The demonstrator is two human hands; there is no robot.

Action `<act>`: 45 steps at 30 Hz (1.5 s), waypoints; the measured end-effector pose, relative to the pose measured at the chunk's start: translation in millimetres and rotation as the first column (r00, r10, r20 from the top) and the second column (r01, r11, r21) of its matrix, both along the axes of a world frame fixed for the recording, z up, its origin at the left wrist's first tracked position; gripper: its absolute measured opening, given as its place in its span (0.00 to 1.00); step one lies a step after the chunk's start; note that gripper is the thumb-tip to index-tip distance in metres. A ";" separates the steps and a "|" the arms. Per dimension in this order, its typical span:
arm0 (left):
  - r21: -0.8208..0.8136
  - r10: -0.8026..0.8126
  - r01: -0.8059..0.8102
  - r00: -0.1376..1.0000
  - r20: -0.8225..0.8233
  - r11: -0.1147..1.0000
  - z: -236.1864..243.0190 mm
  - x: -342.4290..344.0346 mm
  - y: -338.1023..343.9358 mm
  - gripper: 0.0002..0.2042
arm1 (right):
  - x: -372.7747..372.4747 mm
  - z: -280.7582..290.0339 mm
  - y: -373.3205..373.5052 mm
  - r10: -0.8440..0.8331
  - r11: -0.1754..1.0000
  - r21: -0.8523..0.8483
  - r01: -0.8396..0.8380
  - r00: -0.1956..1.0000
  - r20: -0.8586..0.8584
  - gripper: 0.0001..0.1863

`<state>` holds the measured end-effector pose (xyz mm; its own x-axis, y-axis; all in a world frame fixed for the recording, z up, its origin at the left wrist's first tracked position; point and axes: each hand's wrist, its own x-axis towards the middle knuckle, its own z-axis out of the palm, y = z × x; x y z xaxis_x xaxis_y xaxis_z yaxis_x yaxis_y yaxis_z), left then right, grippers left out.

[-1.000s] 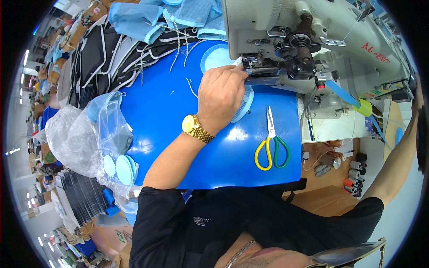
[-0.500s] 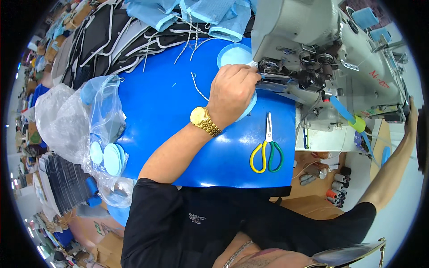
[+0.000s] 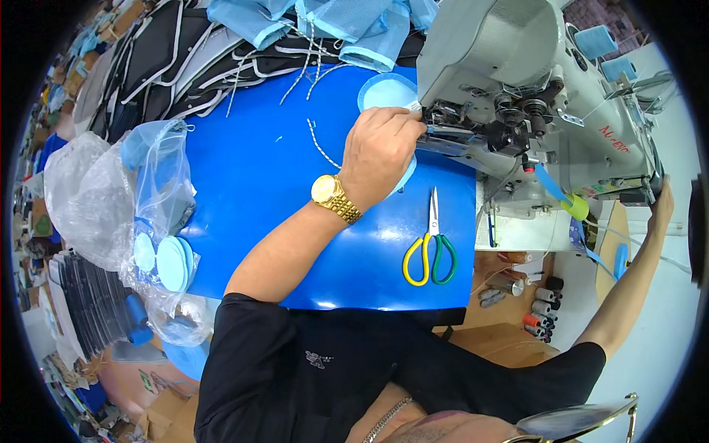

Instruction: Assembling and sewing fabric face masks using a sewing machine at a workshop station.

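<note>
My left hand [image 3: 380,155], with a gold watch [image 3: 334,198] on its wrist, is closed, fingertips pinched at the sewing machine's [image 3: 491,52] needle area. Under it lies a light-blue fabric piece [image 3: 387,91], round-edged at the far side and showing again beside the palm; the hand covers its middle. At the machine's right end my right hand [image 3: 662,199] is wrapped around the dark handwheel [image 3: 656,159], its fingertips mostly hidden. Scissors [image 3: 433,247] with one yellow and one green handle lie nearer me. Left of the left hand is a black-and-white cord [image 3: 319,144].
Black panels with pale piping [image 3: 166,63] and light-blue mesh pieces [image 3: 340,26] are heaped at the back. Clear plastic bags [image 3: 92,196] and round light-blue pieces [image 3: 173,263] lie along the left edge. Thread cones [image 3: 543,306] stand below, right of the blue tabletop [image 3: 251,177].
The whole view has shifted a little, so the table and machine appear further left. My left hand keeps its pinch by the needle, and my right hand stays on the handwheel.
</note>
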<state>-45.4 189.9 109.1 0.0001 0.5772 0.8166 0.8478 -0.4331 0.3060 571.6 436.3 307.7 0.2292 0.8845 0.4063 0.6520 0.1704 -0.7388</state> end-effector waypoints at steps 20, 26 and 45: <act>-0.029 0.042 -0.042 0.999 -0.012 0.999 -17.2 -19.4 -10.8 0.13 | 13.0 42.7 18.0 0.119 0.924 -0.382 -0.024 0.966 0.229 0.29; -0.097 0.111 -0.119 0.990 -0.088 0.988 -50.0 -27.5 -11.3 0.16 | -6.1 -6.1 2.6 0.101 0.989 0.089 -0.117 0.980 0.169 0.25; -0.482 0.160 0.261 0.725 0.670 0.837 -66.7 -79.6 -111.1 0.10 | -95.9 -108.8 -151.1 0.276 0.925 0.329 -0.190 0.932 -0.237 0.21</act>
<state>-125.1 78.8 42.4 -0.3704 0.9107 0.1829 0.3063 -0.0662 0.9496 475.8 285.2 198.8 0.1711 0.7751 0.6082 0.3464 0.5306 -0.7736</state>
